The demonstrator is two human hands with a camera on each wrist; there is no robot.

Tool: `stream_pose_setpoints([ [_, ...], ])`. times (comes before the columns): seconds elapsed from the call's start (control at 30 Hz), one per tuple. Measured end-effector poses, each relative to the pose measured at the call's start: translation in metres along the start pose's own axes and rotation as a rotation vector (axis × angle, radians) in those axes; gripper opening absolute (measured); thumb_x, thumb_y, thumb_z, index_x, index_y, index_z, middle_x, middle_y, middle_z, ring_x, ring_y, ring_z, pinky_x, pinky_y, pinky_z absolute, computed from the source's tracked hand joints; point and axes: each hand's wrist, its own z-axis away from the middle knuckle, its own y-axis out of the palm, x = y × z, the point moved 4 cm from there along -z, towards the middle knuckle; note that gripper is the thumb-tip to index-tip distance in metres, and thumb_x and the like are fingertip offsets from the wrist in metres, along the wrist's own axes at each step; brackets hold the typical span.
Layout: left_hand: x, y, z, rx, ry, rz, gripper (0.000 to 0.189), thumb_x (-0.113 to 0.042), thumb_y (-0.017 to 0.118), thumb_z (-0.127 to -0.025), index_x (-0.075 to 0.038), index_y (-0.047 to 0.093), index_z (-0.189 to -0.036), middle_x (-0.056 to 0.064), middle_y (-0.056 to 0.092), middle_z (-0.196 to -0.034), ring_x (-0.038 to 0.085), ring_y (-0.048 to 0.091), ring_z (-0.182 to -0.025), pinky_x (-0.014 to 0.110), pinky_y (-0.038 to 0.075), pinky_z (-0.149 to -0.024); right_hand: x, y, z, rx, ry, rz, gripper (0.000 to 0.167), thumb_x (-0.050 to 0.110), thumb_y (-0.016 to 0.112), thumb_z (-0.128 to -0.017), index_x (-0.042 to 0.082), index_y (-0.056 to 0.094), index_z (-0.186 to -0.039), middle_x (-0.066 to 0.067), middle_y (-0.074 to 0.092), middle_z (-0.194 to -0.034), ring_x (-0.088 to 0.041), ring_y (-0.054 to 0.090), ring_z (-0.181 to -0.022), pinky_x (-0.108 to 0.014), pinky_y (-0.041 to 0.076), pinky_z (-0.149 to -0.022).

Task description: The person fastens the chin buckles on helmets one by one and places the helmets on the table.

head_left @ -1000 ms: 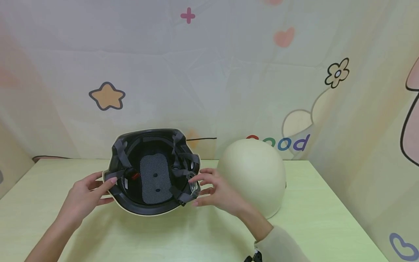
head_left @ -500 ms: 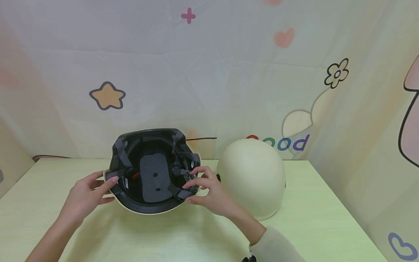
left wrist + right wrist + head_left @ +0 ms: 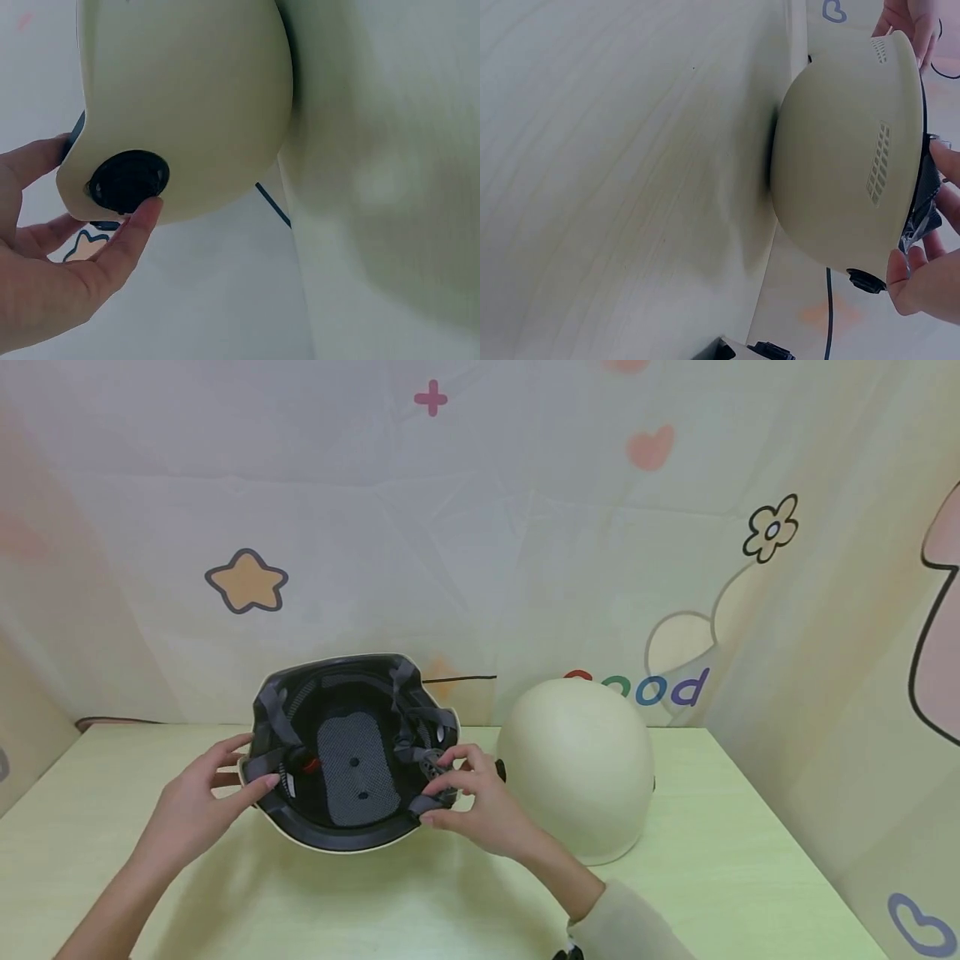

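An upturned cream helmet (image 3: 358, 843) shows its black inside, with a grey mesh pad (image 3: 356, 768) and dark straps. My left hand (image 3: 198, 802) grips the left rim, thumb inside. In the left wrist view, a fingertip of the left hand (image 3: 82, 277) touches a round black knob (image 3: 129, 181) on the shell. At the right rim, my right hand (image 3: 483, 797) pinches a grey strap (image 3: 425, 807), its fingers bent over a round part with holes (image 3: 433, 762). The right wrist view shows clear plastic (image 3: 909, 236) by the right hand (image 3: 930, 289).
A second cream helmet (image 3: 577, 768) stands dome up just right of the right hand. Both are on a pale wooden table (image 3: 720, 860), with a printed cloth (image 3: 480, 568) behind. A thin black cable (image 3: 461, 678) runs along the cloth.
The right hand has moved left into the helmet's right rim, and the strap there is drawn in toward its thumb. The left hand has shifted its grip slightly; the helmet has tilted a little.
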Motion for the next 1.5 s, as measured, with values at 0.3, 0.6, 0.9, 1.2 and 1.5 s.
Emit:
stream_pose_setpoints([
  [0.3, -0.011, -0.001, -0.002, -0.029, 0.163, -0.021, 0.048, -0.021, 0.068, -0.083, 0.006, 0.054, -0.120, 0.027, 0.039, -0.117, 0.037, 0.046, -0.099, 0.042, 0.051, -0.074, -0.001, 0.000, 0.000, -0.013, -0.040, 0.027, 0.014, 0.009, 0.076, -0.074, 0.008, 0.068, -0.085, -0.004, 0.042, -0.120, -0.021, 0.037, -0.103, -0.037, 0.036, -0.083],
  [0.6, -0.014, 0.000, -0.004, -0.028, 0.205, -0.086, 0.044, -0.017, 0.072, -0.079, 0.006, 0.058, -0.113, 0.024, 0.046, -0.111, 0.038, 0.040, -0.099, 0.038, 0.052, -0.067, 0.003, -0.004, -0.002, -0.035, -0.128, 0.068, 0.014, 0.003, 0.076, -0.071, 0.006, 0.067, -0.082, -0.007, 0.047, -0.128, -0.026, 0.035, -0.120, -0.045, 0.034, -0.094],
  [0.9, -0.014, -0.002, -0.003, -0.040, 0.231, -0.066, 0.040, -0.014, 0.072, -0.077, 0.004, 0.060, -0.111, 0.023, 0.047, -0.110, 0.038, 0.040, -0.099, 0.042, 0.052, -0.069, 0.006, -0.002, -0.004, 0.032, -0.086, 0.064, 0.011, 0.007, 0.075, -0.075, 0.008, 0.068, -0.084, -0.003, 0.046, -0.129, -0.023, 0.032, -0.123, -0.045, 0.034, -0.096],
  [1.2, -0.014, 0.001, -0.003, -0.036, 0.224, -0.075, 0.040, -0.011, 0.073, -0.076, 0.005, 0.060, -0.111, 0.026, 0.047, -0.110, 0.039, 0.039, -0.099, 0.045, 0.052, -0.069, 0.008, -0.003, -0.005, 0.005, -0.122, 0.090, 0.009, 0.004, 0.075, -0.073, 0.004, 0.068, -0.078, -0.007, 0.051, -0.124, -0.025, 0.037, -0.119, -0.042, 0.037, -0.093],
  [1.5, -0.014, 0.001, -0.001, -0.048, 0.227, -0.079, 0.040, -0.010, 0.074, -0.075, 0.005, 0.060, -0.110, 0.025, 0.048, -0.109, 0.038, 0.040, -0.097, 0.045, 0.051, -0.070, 0.009, -0.012, -0.014, -0.045, -0.171, -0.024, 0.010, -0.002, 0.072, -0.074, 0.002, 0.063, -0.076, -0.011, 0.061, -0.106, -0.024, 0.051, -0.107, -0.031, 0.043, -0.085],
])
